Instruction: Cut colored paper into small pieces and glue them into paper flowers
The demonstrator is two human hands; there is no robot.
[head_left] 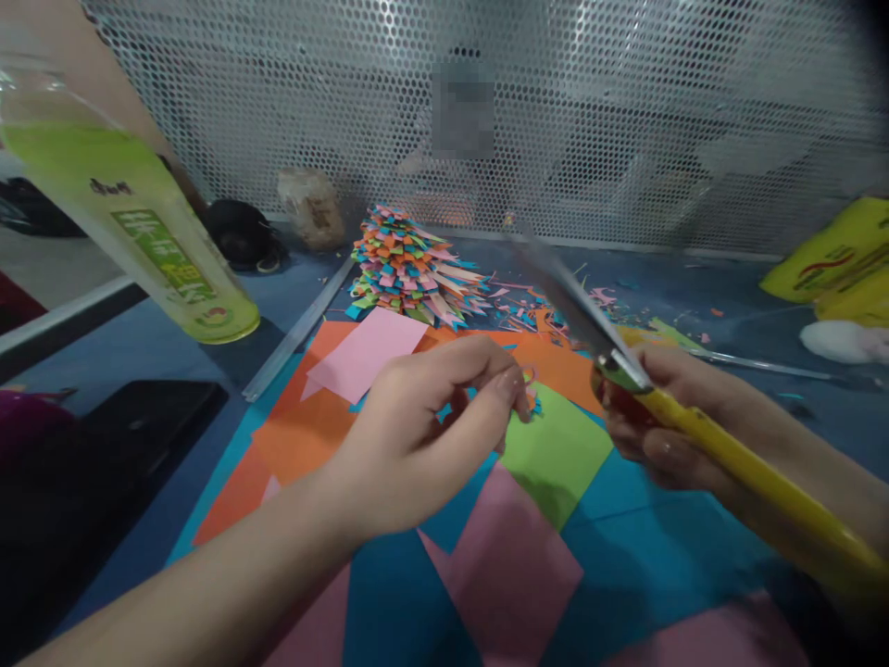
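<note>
My left hand (pixel 437 426) hovers over coloured paper, thumb and fingers pinched together. Small paper curls show at its fingertips; whether it grips them is unclear. My right hand (pixel 667 435) is wrapped round a yellow-handled cutting tool (pixel 736 454), its metal blades pointing up and to the left. Under my hands lie a green sheet (pixel 556 454), a pink sheet (pixel 510 565), orange sheets (pixel 302 435) and blue sheets. Beyond them stands a cone of many small coloured paper strips (pixel 403 264).
A bottle of green drink (pixel 159 232) stands at the left, near a dark phone (pixel 167 417) and a clear ruler (pixel 302 329). Paper scraps (pixel 528 310) lie behind my hands. A perforated metal panel (pixel 590 120) closes the back; a yellow packet (pixel 833 255) is at right.
</note>
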